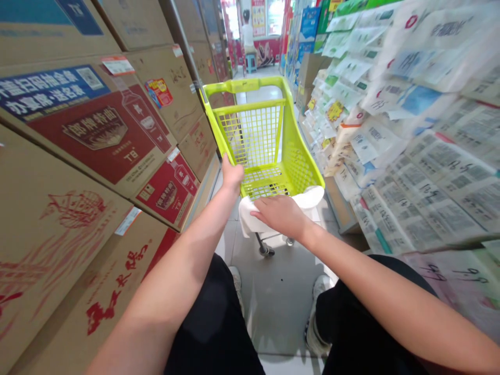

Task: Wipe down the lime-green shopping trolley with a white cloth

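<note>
A lime-green plastic shopping cart (304, 138) stands in front of me in the aisle, its basket lattice-sided and with no goods showing inside. My left hand (233, 174) is closed on the cart's left rim, thumb up along the edge, with the other fingers mostly hidden. A white cloth (312, 198) is draped over the cart's near rim and hangs down on the outer side. On top of it lies my right hand (279, 212), fingers bent over the rim and pressing the cloth against it.
Stacked cardboard cartons (105, 130) line the left side, with a metal pole (187, 47) beside them. Packaged paper goods (390, 135) are piled on the right. Cart wheels (266, 250) rest on the tiled floor between my feet. Far ahead, a person (247, 34) is near a blue stool (251, 62).
</note>
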A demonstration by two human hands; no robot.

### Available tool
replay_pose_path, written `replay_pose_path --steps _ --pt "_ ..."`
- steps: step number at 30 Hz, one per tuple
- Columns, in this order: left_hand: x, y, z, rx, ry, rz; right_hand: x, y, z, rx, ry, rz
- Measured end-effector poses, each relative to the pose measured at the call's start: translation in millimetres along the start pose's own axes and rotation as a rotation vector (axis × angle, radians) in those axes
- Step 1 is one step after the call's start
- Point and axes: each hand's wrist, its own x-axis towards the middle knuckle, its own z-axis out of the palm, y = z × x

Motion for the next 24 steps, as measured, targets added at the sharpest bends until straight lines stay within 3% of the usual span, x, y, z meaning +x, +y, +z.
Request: replay_pose_path --steps 6,10,14,18,24 --pt "0 -3 -2 -0.08 -0.144 -0.029 2 10 -3 -0.042 -0.049 0.009" --pt "21 0 -15 -0.041 -0.176 -0.106 -10 33 -6 -0.043 -0.101 0.092" --pt "41 4 -29 -0.002 -0.186 -0.174 -23 48 -9 -0.032 -0.054 0.065" --pt "41 8 -32 -0.02 -0.148 -0.127 -24 40 -7 -0.08 -0.067 0.072" --pt "1 4 -12 -0.103 -0.169 0.023 -10 4 -10 -0.064 -0.178 0.069"
